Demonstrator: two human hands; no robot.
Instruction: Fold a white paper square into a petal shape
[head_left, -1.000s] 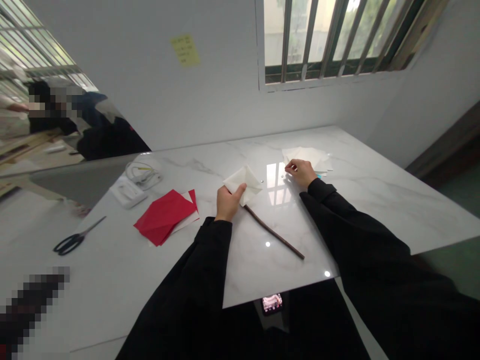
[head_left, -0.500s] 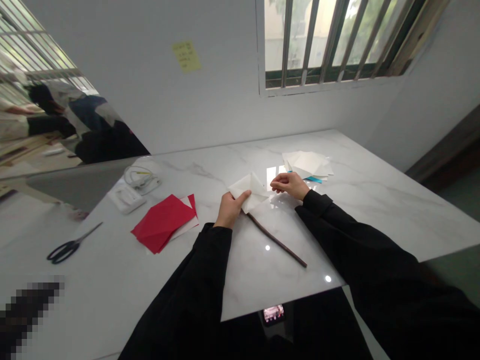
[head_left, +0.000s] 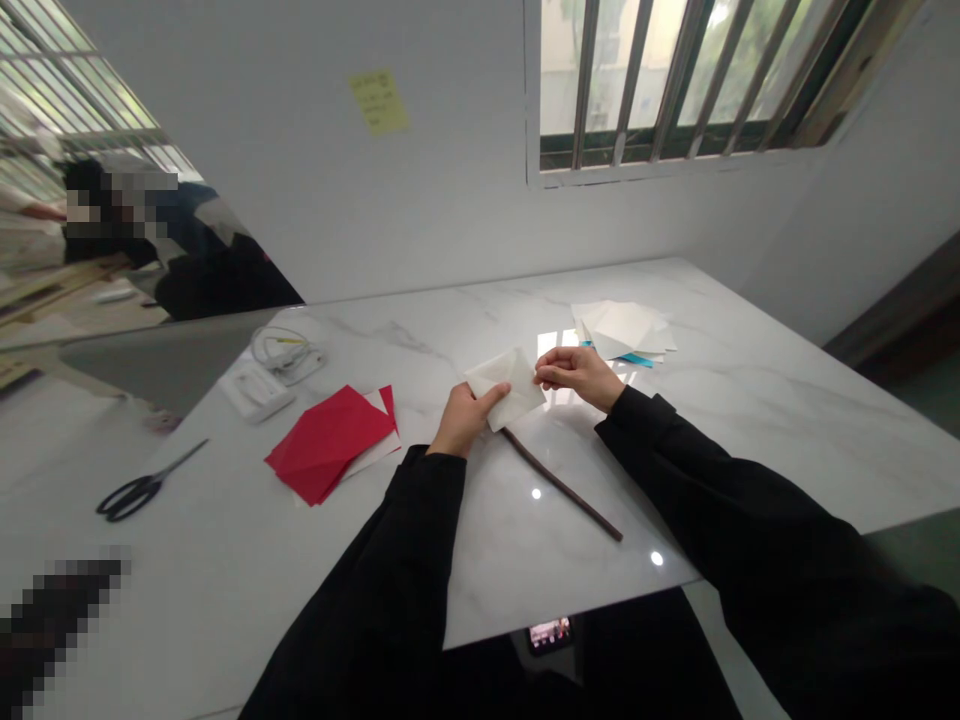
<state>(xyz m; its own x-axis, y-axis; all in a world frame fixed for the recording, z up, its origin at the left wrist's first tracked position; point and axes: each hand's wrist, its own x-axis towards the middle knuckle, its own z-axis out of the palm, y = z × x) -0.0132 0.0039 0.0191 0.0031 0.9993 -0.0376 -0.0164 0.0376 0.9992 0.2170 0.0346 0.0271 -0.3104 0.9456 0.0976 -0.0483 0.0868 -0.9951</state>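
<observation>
My left hand (head_left: 463,418) grips a folded piece of white paper (head_left: 516,403) by its left side, thumb pressed on top. At the paper's right edge, the fingertips of my right hand (head_left: 576,374) are pinched together and touch it. Just below the paper, a thin dark brown stick (head_left: 566,488) slants across the table toward its front edge. Its upper end meets the paper's lower corner; whether it goes under or into the paper cannot be made out.
Red paper sheets (head_left: 330,440) lie left of my hands, near black-handled scissors (head_left: 139,493) and a white box (head_left: 255,390) with a coiled cable (head_left: 281,350). White folded papers (head_left: 622,328) over blue ones sit at the back right. A phone (head_left: 550,635) shows below the table edge.
My right hand has moved in to the paper's right edge, where a small gap was before. The paper's raised flap now looks flatter. My left hand keeps its hold.
</observation>
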